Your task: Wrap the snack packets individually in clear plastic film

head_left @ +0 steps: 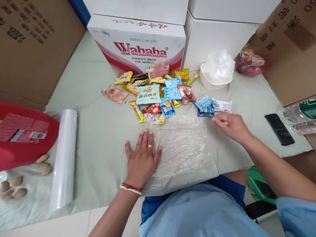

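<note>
A clear plastic bag or sheet (186, 149), thin and wrinkled, lies spread on the cloth in front of me. My left hand (141, 153) rests flat on its left edge, fingers stretched out. At the far right corner of the plastic, my right hand (232, 126) is closed in a pinch; whatever is between its fingertips, if anything, is too small to make out. Just beyond the plastic is a pile of wrapped snacks, with a pale green packet (148, 95), a blue packet (167, 107) and a brown packet (186, 92). A light blue packet (204, 102) lies nearest my right hand.
A Wahaha carton (143, 45) stands behind the snacks. To its right is a white tub (215, 80) holding crumpled plastic. On the left lie a plastic roll (64, 158), a red bag (21, 136) and several walnuts (16, 180). A phone (279, 129) and bottles (303, 111) lie right.
</note>
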`<action>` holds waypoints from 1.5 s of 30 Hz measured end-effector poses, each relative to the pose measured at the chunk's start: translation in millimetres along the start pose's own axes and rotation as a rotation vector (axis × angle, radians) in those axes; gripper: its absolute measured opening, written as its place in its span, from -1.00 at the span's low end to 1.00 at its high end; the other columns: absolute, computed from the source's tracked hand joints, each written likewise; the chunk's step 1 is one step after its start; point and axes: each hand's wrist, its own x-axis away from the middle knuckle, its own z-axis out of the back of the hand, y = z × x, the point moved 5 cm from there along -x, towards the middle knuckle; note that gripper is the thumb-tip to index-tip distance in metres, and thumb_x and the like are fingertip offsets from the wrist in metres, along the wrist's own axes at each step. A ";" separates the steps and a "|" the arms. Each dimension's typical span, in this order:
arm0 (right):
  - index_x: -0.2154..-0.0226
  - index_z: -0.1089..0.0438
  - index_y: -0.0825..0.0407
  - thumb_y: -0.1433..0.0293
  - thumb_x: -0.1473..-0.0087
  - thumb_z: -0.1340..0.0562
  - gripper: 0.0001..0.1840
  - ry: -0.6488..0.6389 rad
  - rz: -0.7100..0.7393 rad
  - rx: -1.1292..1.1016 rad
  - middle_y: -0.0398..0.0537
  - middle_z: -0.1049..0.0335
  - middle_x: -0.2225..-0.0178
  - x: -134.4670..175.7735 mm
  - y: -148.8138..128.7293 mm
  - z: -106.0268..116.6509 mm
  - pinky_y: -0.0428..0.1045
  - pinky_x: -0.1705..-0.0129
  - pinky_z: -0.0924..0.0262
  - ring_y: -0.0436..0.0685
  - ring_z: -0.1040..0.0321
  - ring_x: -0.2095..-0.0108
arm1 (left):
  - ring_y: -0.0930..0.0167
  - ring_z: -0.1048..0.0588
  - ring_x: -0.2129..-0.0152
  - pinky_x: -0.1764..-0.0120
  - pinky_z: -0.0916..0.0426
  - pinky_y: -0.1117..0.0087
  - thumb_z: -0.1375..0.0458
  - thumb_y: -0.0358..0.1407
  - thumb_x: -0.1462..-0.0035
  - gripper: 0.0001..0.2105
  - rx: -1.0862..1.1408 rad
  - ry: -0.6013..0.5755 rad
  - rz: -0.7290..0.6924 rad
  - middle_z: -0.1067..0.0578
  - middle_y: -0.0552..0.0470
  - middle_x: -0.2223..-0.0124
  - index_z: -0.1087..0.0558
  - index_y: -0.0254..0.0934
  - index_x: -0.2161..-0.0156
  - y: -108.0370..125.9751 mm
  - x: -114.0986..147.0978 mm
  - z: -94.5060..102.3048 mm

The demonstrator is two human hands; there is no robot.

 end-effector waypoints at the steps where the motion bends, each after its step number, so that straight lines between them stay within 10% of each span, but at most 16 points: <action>1: 0.10 -0.63 -0.03 0.24 -0.36 -0.15 -0.66 0.064 -0.040 0.070 0.08 -0.65 0.12 -20.5 5.5 8.7 0.26 0.01 -0.45 0.37 -0.56 0.07 | 0.05 -0.18 -0.45 -0.41 0.28 -0.41 0.20 -0.06 -0.49 -0.38 0.001 -0.002 0.001 -0.10 -0.30 -0.52 -0.09 -0.31 -0.50 -0.6 -0.2 0.0; 5: -0.29 -0.41 0.07 0.50 -0.01 -0.26 -0.26 -0.094 0.163 0.212 0.15 -0.36 -0.34 -94.3 19.1 4.3 0.38 -0.36 -0.14 0.50 -0.16 -0.39 | 0.06 -0.19 -0.44 -0.42 0.30 -0.38 0.21 -0.06 -0.49 -0.39 0.004 -0.010 0.008 -0.11 -0.29 -0.52 -0.10 -0.28 -0.51 -2.9 -1.1 -0.1; 9: -0.36 -0.32 0.06 0.48 0.08 -0.32 -0.11 -0.376 0.257 0.221 0.10 -0.36 -0.34 -127.5 32.7 -19.3 0.35 -0.40 -0.10 0.51 -0.03 -0.45 | 0.09 -0.16 -0.46 -0.43 0.35 -0.35 0.22 -0.06 -0.49 -0.39 0.016 -0.003 -0.002 -0.11 -0.27 -0.52 -0.08 -0.26 -0.51 -2.3 -0.9 -0.4; 15: -0.24 -0.45 0.10 0.30 -0.12 -0.33 -0.37 -0.160 0.063 0.253 0.23 -0.48 -0.17 -138.6 62.0 0.4 0.39 -0.33 -0.20 0.52 -0.33 -0.23 | 0.08 -0.18 -0.45 -0.42 0.34 -0.37 0.21 -0.05 -0.50 -0.38 0.036 0.026 -0.019 -0.13 -0.32 -0.51 -0.11 -0.33 -0.50 -2.0 0.0 -0.5; 19: -0.31 -0.39 0.00 0.24 -0.22 -0.26 -0.38 -0.011 0.027 0.184 0.18 -0.37 -0.28 -122.2 63.1 13.0 0.35 -0.34 -0.22 0.45 -0.31 -0.25 | 0.06 -0.19 -0.45 -0.42 0.34 -0.37 0.21 -0.06 -0.50 -0.38 0.034 0.040 -0.022 -0.13 -0.33 -0.51 -0.10 -0.34 -0.50 -2.9 0.3 -0.6; 25: -0.21 -0.48 0.04 0.27 -0.14 -0.36 -0.42 -0.274 0.151 0.242 0.18 -0.52 -0.15 -72.2 35.5 -22.4 0.40 -0.35 -0.11 0.53 -0.21 -0.35 | 0.06 -0.18 -0.45 -0.42 0.36 -0.37 0.21 -0.08 -0.50 -0.39 0.029 0.040 -0.020 -0.12 -0.34 -0.51 -0.06 -0.32 -0.51 -0.1 0.2 -0.7; 33: -0.24 -0.42 -0.09 0.16 -0.26 -0.32 -0.46 0.190 0.178 0.015 0.14 -0.51 -0.12 -33.1 -27.7 19.2 0.44 -0.23 -0.25 0.48 -0.36 -0.18 | 0.13 -0.11 -0.48 -0.41 0.40 -0.40 0.23 -0.07 -0.51 -0.38 -0.021 -0.004 0.042 -0.06 -0.29 -0.53 -0.07 -0.37 -0.50 5.4 1.0 -6.1; 39: -0.22 -0.41 -0.06 0.29 -0.27 -0.34 -0.51 -0.067 0.435 -0.251 0.15 -0.49 -0.05 9.8 -127.5 -59.1 0.37 -0.23 -0.33 0.41 -0.31 -0.21 | 0.13 -0.12 -0.47 -0.42 0.34 -0.39 0.25 -0.07 -0.51 -0.39 -0.004 -0.001 0.059 -0.07 -0.24 -0.53 -0.08 -0.32 -0.51 1.5 0.9 -5.0; 45: -0.28 -0.37 -0.16 0.32 -0.30 -0.31 -0.48 0.005 0.320 -0.303 0.12 -0.47 -0.09 37.2 -96.4 -99.5 0.45 -0.24 -0.31 0.42 -0.28 -0.25 | 0.17 -0.16 -0.46 -0.45 0.24 -0.28 0.29 -0.09 -0.52 -0.40 0.035 -0.022 0.039 -0.13 -0.20 -0.52 -0.08 -0.29 -0.51 -6.7 7.5 -2.2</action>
